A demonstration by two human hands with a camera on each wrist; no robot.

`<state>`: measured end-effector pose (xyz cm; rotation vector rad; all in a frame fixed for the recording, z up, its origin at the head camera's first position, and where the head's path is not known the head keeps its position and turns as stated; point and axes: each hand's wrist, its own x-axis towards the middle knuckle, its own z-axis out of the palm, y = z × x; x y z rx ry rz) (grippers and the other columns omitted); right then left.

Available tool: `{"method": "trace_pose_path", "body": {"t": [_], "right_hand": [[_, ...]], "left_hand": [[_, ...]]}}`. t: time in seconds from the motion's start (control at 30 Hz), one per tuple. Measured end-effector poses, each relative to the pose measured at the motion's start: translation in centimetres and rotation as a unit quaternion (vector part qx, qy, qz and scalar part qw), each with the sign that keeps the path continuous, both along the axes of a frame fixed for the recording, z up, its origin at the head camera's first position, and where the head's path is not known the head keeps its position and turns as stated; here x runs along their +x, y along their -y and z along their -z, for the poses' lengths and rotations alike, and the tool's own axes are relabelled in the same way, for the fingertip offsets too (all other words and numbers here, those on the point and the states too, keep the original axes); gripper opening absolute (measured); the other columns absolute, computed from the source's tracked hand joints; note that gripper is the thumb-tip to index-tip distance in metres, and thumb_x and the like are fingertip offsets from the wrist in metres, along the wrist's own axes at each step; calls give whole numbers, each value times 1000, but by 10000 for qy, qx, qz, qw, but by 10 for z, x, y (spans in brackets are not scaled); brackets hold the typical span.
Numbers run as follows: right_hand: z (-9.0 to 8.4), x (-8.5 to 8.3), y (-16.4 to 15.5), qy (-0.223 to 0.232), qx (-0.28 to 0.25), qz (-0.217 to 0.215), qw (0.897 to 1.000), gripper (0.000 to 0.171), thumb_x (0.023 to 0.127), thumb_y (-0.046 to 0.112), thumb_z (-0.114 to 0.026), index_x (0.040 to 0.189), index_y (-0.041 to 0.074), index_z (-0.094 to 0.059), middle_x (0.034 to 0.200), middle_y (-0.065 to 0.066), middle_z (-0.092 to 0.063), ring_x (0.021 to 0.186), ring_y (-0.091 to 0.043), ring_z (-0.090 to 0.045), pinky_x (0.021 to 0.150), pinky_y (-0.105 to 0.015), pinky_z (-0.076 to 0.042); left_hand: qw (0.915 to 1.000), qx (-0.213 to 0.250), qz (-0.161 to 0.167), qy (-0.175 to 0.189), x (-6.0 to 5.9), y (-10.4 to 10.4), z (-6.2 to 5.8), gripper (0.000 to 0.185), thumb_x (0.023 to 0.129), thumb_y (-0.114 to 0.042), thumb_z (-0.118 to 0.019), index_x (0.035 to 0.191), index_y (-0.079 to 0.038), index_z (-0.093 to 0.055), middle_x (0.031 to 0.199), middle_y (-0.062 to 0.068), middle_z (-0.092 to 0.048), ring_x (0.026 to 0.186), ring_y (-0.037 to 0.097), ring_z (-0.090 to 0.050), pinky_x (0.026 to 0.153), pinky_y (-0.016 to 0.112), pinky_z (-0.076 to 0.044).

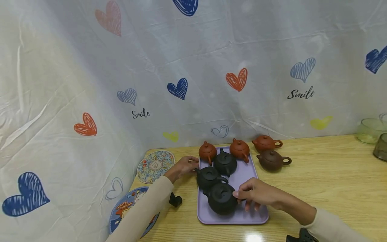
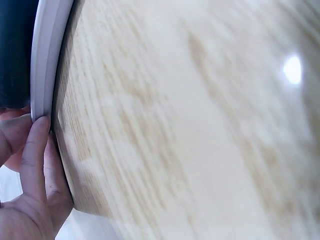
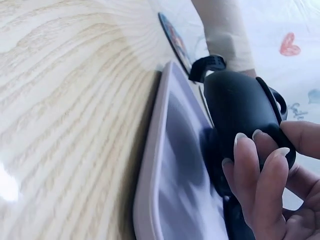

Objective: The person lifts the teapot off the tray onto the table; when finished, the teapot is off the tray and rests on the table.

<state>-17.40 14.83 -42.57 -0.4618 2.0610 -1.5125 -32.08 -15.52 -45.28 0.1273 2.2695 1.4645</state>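
My right hand [image 1: 257, 193] pinches the handle side of a black teapot [image 1: 222, 201] over the front of a lilac tray [image 1: 251, 174]. In the right wrist view this teapot [image 3: 240, 102] looks raised off the tray. At the tray's left edge, my left hand [image 1: 182, 167] pinches the rim [image 2: 46, 65] between thumb and fingers. Behind the held teapot, a second black teapot [image 1: 207, 177] and a third one [image 1: 225, 164] stand on the tray. Two reddish-brown teapots, one left [image 1: 207, 152] and one right [image 1: 240, 148], are at its back end.
To the tray's right, an orange-brown teapot [image 1: 265, 143] and a dark brown teapot [image 1: 271, 161] stand on the wooden table [image 1: 320, 174]. Two round patterned mats lie left, one floral [image 1: 151, 168] and one blue [image 1: 118, 211]. Glass vessels [image 1: 370, 131] stand far right. A heart-print curtain [image 1: 205, 111] hangs behind.
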Motion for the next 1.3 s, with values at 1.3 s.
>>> {"method": "trace_pose_path", "body": {"t": [1.3], "right_hand": [[-8,-16,-142,-411,-90,-376,9984,33,107,15,-46,101,-11,-65,90,-14,-67,78,-20,-68,58,-33,-58]], "left_hand": [[10000,1,-31,84,-1,-1,0,34,100,-7,-60,132,5,-56,116,21,-64,90,19,-68,84,37,-62]]}}
